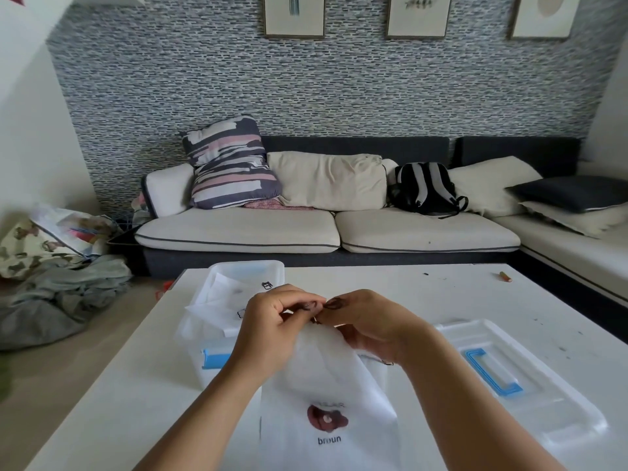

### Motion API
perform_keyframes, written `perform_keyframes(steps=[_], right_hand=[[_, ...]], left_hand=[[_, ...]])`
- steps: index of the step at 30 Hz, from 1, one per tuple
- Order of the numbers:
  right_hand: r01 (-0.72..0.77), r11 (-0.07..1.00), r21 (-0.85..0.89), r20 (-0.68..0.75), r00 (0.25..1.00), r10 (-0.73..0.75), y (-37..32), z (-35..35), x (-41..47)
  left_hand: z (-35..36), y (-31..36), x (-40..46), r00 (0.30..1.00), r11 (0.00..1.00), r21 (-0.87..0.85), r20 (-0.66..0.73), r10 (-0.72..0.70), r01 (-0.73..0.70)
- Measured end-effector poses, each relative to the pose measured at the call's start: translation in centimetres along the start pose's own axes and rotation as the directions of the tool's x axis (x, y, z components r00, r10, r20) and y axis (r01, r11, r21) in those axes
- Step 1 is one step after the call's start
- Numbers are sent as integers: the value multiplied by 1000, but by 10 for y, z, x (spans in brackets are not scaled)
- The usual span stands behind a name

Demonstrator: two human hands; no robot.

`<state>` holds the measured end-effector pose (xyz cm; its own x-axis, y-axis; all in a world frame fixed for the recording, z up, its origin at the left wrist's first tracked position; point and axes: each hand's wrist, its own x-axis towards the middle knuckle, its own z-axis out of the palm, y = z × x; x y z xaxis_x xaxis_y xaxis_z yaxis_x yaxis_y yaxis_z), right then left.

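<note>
A white drawstring bag [326, 396] with a dark red print and a printed word hangs over the white table [407, 294] in front of me. My left hand [272, 324] and my right hand [367, 321] meet at the bag's top edge, and both pinch its dark cord there. The fingertips hide the knot or loop itself. Behind my left hand stands a clear plastic box [238, 283] with a blue latch, holding more white bags.
The box's clear lid [530, 379] with a blue handle lies on the table to my right. A small red-and-yellow object [505, 276] sits near the far right edge. A sofa [326, 229] with cushions and a backpack stands beyond. Clothes [51, 290] lie piled on the floor, left.
</note>
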<state>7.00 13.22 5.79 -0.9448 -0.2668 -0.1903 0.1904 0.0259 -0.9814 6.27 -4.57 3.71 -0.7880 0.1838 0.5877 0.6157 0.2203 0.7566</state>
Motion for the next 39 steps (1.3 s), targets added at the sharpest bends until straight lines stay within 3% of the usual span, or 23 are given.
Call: perform_keyframes(steps=[7,13,16,22,26,30,36,39], right_hand=[[-40,979,200,203,979,-2,6,-9,-5],[-87,960,268,183,982,38,5,-10,-2],[-30,978,205,115,993,7,0,-15,-4],[180,982,-53,81,981,-175,0,-20,-4],[344,939,-5,92,935,-342,4,1,2],[265,960,89,138,951,-275,8,3,3],[158,973,170,40,985,-167,4,-6,-1],[179,973,145,43,981,-187,1,-8,-4]], left_hand=[[-1,9,2,981,919,-344,50,-185,191],[-3,12,1,960,866,-424,30,-279,265],[-9,12,1,942,815,-495,18,-336,301],[-14,6,1,925,814,-461,44,-378,355],[-12,6,1,930,821,-447,78,-360,356],[-10,7,0,940,840,-430,69,-334,331],[-10,5,-1,935,848,-399,83,-345,349],[-10,3,0,922,828,-417,74,-380,375]])
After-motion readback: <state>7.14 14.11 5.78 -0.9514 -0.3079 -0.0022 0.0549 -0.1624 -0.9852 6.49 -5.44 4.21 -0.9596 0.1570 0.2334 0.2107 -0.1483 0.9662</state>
